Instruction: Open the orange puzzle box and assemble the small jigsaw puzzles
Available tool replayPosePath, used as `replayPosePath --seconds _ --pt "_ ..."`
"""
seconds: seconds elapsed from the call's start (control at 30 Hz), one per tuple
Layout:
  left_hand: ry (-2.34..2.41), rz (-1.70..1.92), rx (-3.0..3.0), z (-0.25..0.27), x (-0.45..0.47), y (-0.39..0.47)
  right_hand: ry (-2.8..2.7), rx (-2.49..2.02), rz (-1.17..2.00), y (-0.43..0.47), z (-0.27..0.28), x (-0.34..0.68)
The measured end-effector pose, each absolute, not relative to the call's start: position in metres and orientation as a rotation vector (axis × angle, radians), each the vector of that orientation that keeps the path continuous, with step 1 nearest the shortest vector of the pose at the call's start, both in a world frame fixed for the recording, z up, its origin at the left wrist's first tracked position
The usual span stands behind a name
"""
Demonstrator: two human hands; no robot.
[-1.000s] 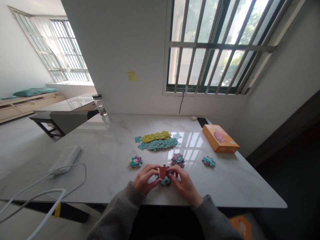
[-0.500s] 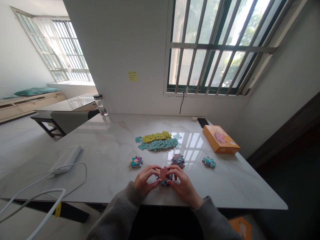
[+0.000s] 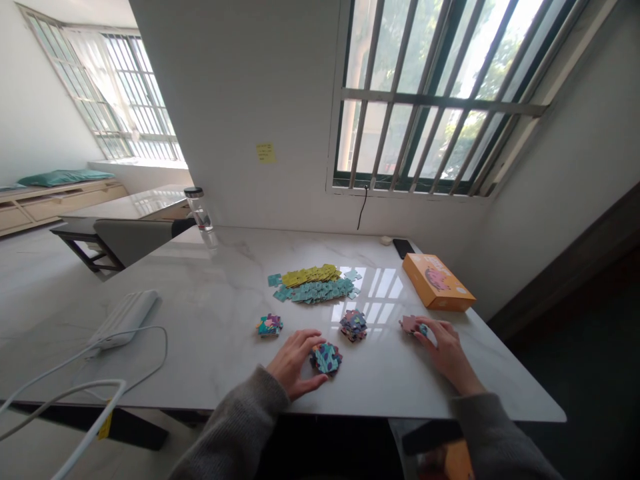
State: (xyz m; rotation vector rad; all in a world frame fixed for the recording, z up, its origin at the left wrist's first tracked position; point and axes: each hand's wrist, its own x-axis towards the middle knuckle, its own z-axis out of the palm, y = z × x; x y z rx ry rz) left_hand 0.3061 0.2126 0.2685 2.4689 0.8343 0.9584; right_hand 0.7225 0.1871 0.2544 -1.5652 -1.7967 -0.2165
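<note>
To your left, a small colourful pile [image 3: 270, 325] of puzzle pieces lies just beyond your left hand [image 3: 291, 363], whose thumb and fingers curve wide apart around the left side of the front pile [image 3: 327, 359], gripping nothing (whether a fingertip brushes it, I cannot tell). Next comes a darker pile [image 3: 354, 325], untouched. Farther right, a pink piece [image 3: 408, 324] sits at the small teal pile [image 3: 424, 329], by the fingertips of your right hand [image 3: 447, 355]; they stand slightly parted, and I cannot tell whether they grip it. You seem to be setting it down; that calls for a gentle release.
</note>
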Motion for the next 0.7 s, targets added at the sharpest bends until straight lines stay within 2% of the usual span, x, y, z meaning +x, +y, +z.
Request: replayPosePath --seconds 0.27,0.5,0.6,0.7 --pt "0.841 0.924 2.481 0.268 0.307 0.213 -1.837 -1.703 -0.112 0.195 0.240 0.749" --pt "0.940 0.810 2.556 0.271 0.316 0.213 -1.690 -1.536 -0.446 0.182 0.264 0.692" --pt "0.960 0.814 2.556 0.271 0.318 0.212 -1.818 -1.319 -0.301 0.174 0.270 0.632" --pt "0.955 0.822 2.548 0.271 0.318 0.211 -2.013 -1.169 -0.028 0.169 0.274 0.574"
